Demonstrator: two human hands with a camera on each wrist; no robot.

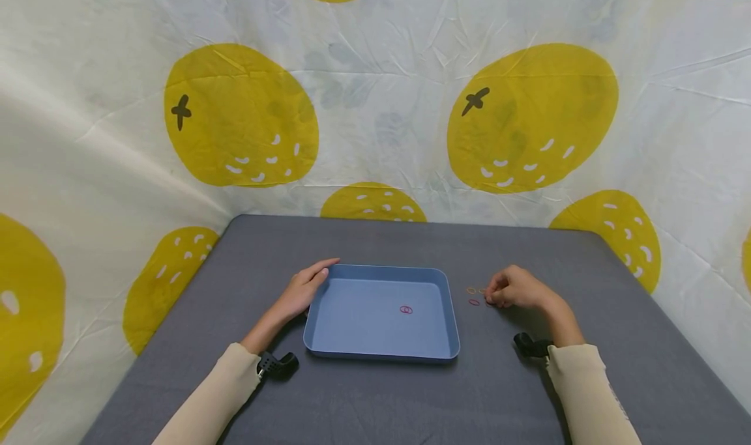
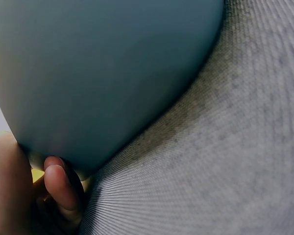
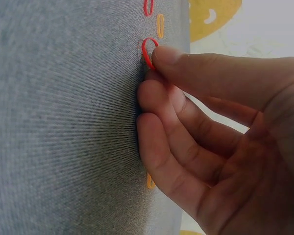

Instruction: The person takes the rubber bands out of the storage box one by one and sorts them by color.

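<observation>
My left hand (image 1: 300, 292) grips the left side of a blue rectangular tray (image 1: 358, 331), near its far corner. In the left wrist view, fingertips (image 2: 60, 188) curl against the tray's outer wall (image 2: 117, 78). Two overlapping red rubber bands (image 1: 406, 309) lie on the tray floor, right of its middle. To the right of the tray, my right hand (image 1: 521, 290) is down at the table. Its thumb and a finger pinch a red rubber band (image 3: 144, 49), seen standing up from the cloth in the right wrist view.
Beside the right hand lie a yellow rubber band (image 1: 471, 290) and another red rubber band (image 1: 473, 302). A further yellow band (image 3: 150, 182) shows partly behind the fingers. Grey cloth (image 1: 375, 399) covers the table. A fruit-patterned curtain (image 1: 381, 119) hangs behind it.
</observation>
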